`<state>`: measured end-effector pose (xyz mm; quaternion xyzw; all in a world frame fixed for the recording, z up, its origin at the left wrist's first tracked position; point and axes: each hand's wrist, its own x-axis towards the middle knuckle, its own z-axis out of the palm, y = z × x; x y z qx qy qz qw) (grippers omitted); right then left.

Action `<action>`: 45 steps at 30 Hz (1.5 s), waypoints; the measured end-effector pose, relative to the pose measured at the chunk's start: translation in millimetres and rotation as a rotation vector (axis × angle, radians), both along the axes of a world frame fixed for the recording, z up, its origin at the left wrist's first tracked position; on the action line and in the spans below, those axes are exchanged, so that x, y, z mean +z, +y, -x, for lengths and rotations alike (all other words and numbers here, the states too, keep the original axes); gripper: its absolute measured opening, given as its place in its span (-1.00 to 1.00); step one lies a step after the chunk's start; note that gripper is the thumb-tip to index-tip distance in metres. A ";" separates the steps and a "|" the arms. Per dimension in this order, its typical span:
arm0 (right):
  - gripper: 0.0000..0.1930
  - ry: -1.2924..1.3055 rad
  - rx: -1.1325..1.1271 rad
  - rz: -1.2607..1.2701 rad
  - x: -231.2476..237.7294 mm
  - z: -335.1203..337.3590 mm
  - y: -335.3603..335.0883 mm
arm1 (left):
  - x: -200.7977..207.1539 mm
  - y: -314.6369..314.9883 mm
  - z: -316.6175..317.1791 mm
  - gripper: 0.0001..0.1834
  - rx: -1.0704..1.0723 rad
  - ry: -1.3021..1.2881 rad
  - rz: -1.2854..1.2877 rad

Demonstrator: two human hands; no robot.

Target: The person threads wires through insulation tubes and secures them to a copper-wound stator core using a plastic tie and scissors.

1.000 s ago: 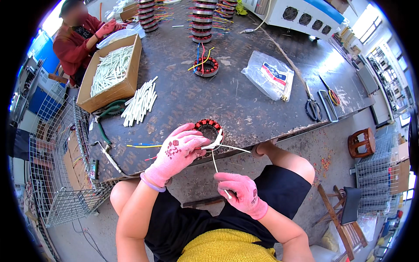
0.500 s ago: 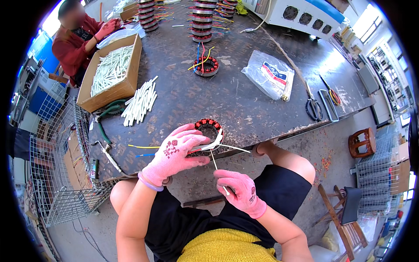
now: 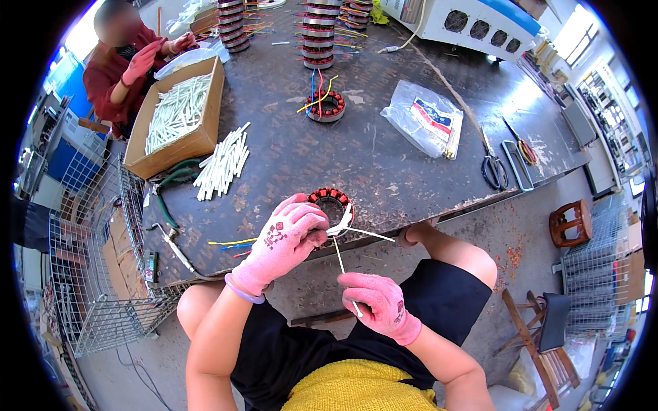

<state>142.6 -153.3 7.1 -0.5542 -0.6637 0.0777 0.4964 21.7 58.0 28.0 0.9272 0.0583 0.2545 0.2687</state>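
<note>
A motor stator [image 3: 330,194], a ring with red-and-copper coils, rests at the table's near edge. My left hand [image 3: 281,240], in a pink glove, pinches its near left side; the fingertips partly hide what they grip. Yellow, blue and red lead wires [image 3: 236,243] stick out left from beneath that hand. White sleeving [image 3: 340,223] lies along the ring's near right side. A thin white cord [image 3: 340,255] runs from there down to my right hand [image 3: 379,305], also pink-gloved and closed on it, the cord's end poking out below the fingers. Another white end [image 3: 373,235] points right.
White tubes [image 3: 223,163] lie beside a cardboard box [image 3: 212,103] of more tubes. Beyond stand another stator [image 3: 325,109] and stacked stators [image 3: 319,34]. Pliers [image 3: 164,198], a plastic bag [image 3: 415,123] and scissors [image 3: 493,168] lie about. A co-worker [image 3: 120,68] sits far left.
My left fingers have drawn in at the stator, and the coloured wires now lie lower beside the hand. My right hand has shifted slightly down with the cord. The co-worker's hands have moved apart.
</note>
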 end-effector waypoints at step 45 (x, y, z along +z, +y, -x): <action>-0.78 0.990 0.011 0.491 -9.8 -5.3 40.6 | -9.9 2.1 -0.4 -0.65 -0.010 0.040 -0.020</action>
